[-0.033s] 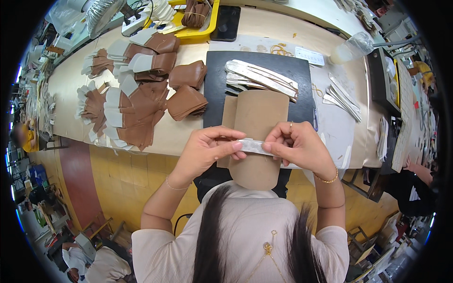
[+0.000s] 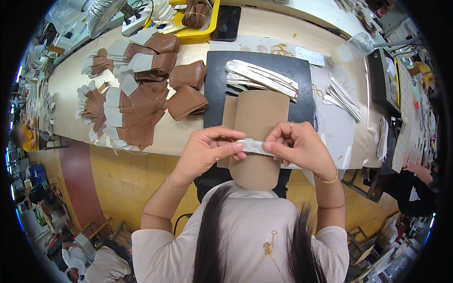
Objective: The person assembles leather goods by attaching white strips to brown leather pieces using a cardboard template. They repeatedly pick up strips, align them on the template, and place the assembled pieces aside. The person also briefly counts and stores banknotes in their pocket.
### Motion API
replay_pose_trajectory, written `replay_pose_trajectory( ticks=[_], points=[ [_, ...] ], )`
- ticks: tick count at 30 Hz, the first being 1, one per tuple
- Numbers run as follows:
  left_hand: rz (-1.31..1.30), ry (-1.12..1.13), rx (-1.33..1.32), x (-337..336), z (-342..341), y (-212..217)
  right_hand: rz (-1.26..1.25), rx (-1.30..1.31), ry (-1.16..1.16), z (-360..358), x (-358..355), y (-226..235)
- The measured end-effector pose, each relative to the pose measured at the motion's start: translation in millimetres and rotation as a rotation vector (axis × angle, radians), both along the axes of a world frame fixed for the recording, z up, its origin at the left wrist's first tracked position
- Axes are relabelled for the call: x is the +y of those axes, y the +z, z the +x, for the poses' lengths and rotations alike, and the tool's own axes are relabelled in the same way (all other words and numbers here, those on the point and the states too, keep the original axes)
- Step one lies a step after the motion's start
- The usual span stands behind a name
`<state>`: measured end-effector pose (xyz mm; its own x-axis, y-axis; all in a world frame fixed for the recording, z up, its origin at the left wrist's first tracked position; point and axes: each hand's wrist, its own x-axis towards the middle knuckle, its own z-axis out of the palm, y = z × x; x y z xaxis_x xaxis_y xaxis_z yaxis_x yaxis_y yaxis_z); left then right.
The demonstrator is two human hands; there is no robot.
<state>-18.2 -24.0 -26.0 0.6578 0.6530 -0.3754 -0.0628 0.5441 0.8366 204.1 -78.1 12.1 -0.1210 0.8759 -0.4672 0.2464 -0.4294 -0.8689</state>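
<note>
The left hand (image 2: 211, 145) and the right hand (image 2: 296, 145) met in front of the person's chest, near the front edge of the tabletop (image 2: 177, 136). Between them they held a short, pale strip (image 2: 253, 145): the left fingers were pinched on one end, thumb against forefinger, and the right fingers were pinched on the other. The strip lay crosswise over a curved brown panel (image 2: 262, 115) — whether it touched that surface could not be told. The panel's near end reached past the tabletop's edge toward the person's body, and its far part overlapped a black board (image 2: 216, 75).

On the black board, just beyond the panel, lay a stack of long whitish strips (image 2: 262, 79) with brown edges. To the left, brown pieces (image 2: 187, 103) sat in two neat piles near the board, and farther left more brown pieces with pale ends (image 2: 134, 111) spread in overlapping fans. A dark phone (image 2: 228, 23) lay past the board's far edge, beside a yellow tray (image 2: 214, 21). To the right rested another bundle of pale strips (image 2: 343, 98) — a clear bottle (image 2: 351, 48) was beyond it.
</note>
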Motion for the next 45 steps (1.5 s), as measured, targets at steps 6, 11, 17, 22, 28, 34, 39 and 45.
replay_pose_trajectory(
  ticks=[6,11,17,22,28,34,39,45],
  points=[
    [-0.016,0.015,-0.010,0,1,1,-0.014,-0.002,-0.005,0,0,-2],
    [0.007,0.025,-0.008,-1,2,-1,0.005,0.008,-0.001,1,0,-3],
    [-0.062,0.069,0.017,0,2,-10,-0.018,0.114,-0.065,14,-7,-2],
    [-0.094,0.089,-0.015,1,-1,-18,-0.043,0.175,-0.114,23,-14,-11],
    [-0.089,0.075,-0.016,2,-2,-20,-0.063,0.236,-0.134,23,-16,-15],
    [-0.098,0.091,-0.035,2,-5,-20,-0.024,0.196,-0.121,19,-17,-15],
    [-0.085,0.106,-0.049,0,-6,-26,-0.022,0.189,-0.121,18,-17,-16],
    [-0.134,0.101,-0.086,0,-2,-37,-0.040,0.156,-0.146,17,-16,-16]
  ],
)
